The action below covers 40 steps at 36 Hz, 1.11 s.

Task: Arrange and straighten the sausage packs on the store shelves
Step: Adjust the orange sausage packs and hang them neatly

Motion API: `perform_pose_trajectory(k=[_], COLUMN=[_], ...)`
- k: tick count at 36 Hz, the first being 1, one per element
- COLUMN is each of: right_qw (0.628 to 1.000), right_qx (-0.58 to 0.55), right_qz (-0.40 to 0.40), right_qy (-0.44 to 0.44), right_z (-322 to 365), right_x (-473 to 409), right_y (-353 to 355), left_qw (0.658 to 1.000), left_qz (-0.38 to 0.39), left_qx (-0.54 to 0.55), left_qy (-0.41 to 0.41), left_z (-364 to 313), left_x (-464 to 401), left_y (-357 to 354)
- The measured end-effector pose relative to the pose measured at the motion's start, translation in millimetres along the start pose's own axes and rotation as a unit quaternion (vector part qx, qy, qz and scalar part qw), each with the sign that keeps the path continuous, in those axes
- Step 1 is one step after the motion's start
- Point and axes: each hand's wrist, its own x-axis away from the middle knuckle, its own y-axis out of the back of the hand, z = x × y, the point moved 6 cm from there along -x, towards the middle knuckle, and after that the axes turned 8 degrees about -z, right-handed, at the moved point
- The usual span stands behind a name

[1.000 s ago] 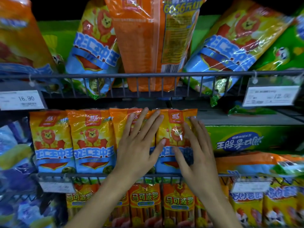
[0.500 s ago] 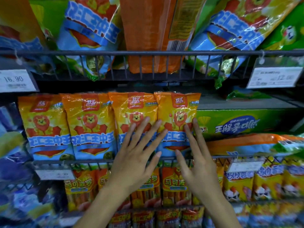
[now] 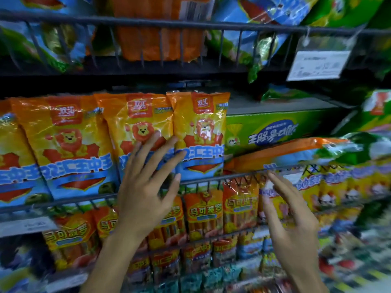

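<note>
Fingers of the left hand are straight and spread wide, and they lie flat on the front of an orange lion pack, third in the row on the middle shelf; the tips reach near the edge of the rightmost lion pack. This hand grips nothing. The right hand is also open, with the fingers straight and close together, pointing up and to the left. Its fingertips are at the wire rail of the middle shelf, just below an orange pack lying flat; whether they touch the rail I cannot tell because of blur. Four lion packs stand upright side by side behind the rail. To their right lies a green box. On the lower shelf, smaller sausage packs stand in a row.
</note>
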Motion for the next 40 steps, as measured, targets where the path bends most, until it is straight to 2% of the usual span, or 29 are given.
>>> perform_pose_trajectory(k=[4,9,14,22,27,32,38,40], right_qw=[0.996,0.992,0.985,0.977,0.969,0.966,0.958,0.960], right_qx=[-0.022,-0.063,-0.107,-0.150,-0.167,-0.168,-0.162,-0.147], right_qz=[-0.043,-0.013,0.019,0.067,0.115,0.140,0.195,0.206], right_qy=[-0.075,-0.105,-0.136,-0.135,-0.138,-0.138,-0.135,-0.122], right_z=[-22,-36,-55,-74,-87,-93,-81,-74], right_x=[-6,-20,-32,-43,-49,-51,-44,-44], right_y=[30,44,56,64,63,58,49,48], left_qw=[0.993,0.988,0.977,0.965,0.961,0.950,0.949,0.946], left_qz=[-0.039,-0.025,0.033,0.115,0.077,0.078,0.027,-0.011], left_qx=[0.096,0.137,0.183,0.188,0.201,0.224,0.234,0.249], left_qy=[0.053,0.065,0.103,0.139,0.174,0.201,0.211,0.209], left_z=[-16,-55,-98,-159,-166,-163,-152,-151], left_x=[-4,-13,-28,-51,-61,-66,-69,-72], left_y=[3,-16,-42,-86,-97,-99,-92,-82])
